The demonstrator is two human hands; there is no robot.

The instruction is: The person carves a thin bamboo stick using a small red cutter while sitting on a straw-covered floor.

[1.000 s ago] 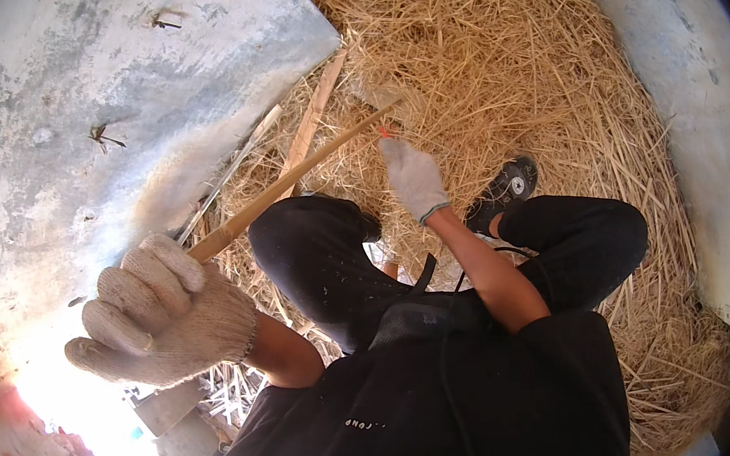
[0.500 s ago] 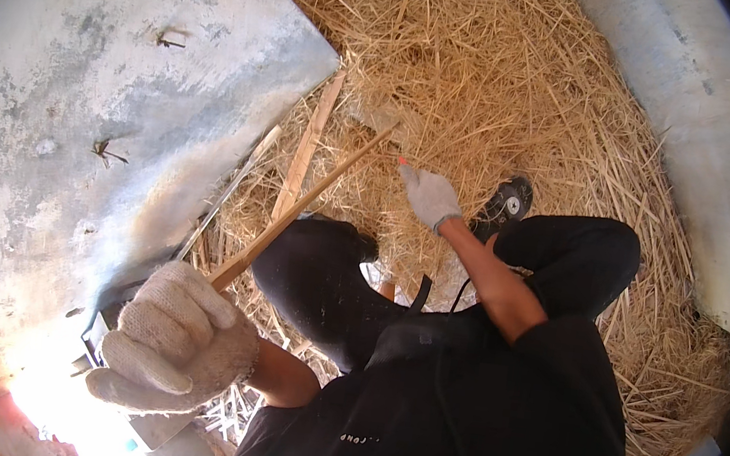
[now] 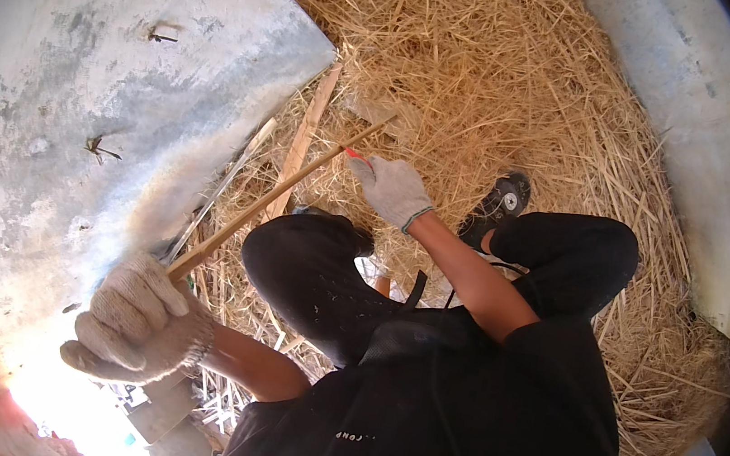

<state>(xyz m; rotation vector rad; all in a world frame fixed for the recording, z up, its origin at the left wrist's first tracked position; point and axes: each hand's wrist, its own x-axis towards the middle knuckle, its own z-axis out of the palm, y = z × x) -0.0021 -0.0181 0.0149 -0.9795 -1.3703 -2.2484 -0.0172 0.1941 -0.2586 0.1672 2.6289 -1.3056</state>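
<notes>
straw point(image 3: 527, 93) floor | grey wall point(image 3: 80, 102) L | left hand point(image 3: 138, 328) grips stick point(image 3: 282, 195)

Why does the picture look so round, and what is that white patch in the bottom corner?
Head view: the fisheye lens bends straight edges, so the grey wall curves, with black corners; sunlight burns out to white glare below the gloved left hand; straw stays sharp, evenly lit.

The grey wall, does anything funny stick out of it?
Yes. Two bent, rusty nails poke out of the grey wall, crooked instead of flat, above the left hand gripping a wooden stick.
</notes>
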